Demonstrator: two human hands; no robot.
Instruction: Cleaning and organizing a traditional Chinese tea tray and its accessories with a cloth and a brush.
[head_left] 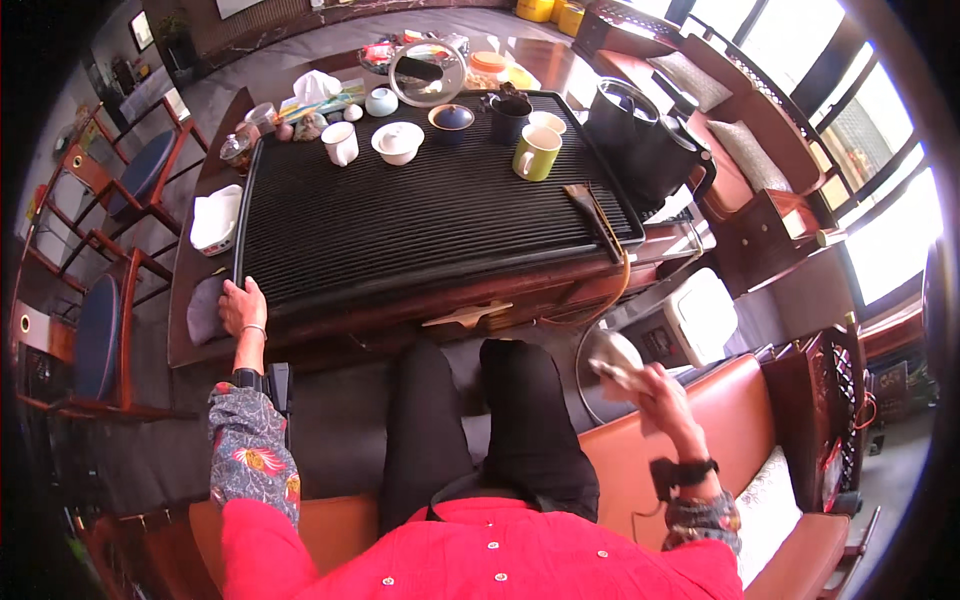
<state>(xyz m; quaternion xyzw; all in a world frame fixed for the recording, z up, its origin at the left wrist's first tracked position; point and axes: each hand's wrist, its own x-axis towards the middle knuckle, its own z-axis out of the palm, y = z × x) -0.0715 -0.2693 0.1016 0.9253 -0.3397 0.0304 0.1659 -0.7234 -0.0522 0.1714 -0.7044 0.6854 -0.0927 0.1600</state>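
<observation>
My left hand (pixel 243 307) is at the near left corner of the black ribbed tea tray (pixel 400 225), its fingers bent over the rim. A folded grey cloth (pixel 206 312) lies beside it on the table. To the right, away from the table, my right hand (pixel 668 402) is closed round a crumpled pale cloth (pixel 615 360), held over the floor near a white bin (pixel 700 318). On the tray stand a lidded white bowl (pixel 398 143), a white cup (pixel 341 145), a green mug (pixel 537 153) and a dark blue lidded bowl (pixel 451 118).
Black kettles (pixel 655 155) stand right of the tray. A brush (pixel 592 215) lies near its right edge. A white dish (pixel 215 220) sits on the left. Behind are a round glass lid (pixel 428 72) and tissues (pixel 316 86). An orange bench (pixel 690 425) is under me.
</observation>
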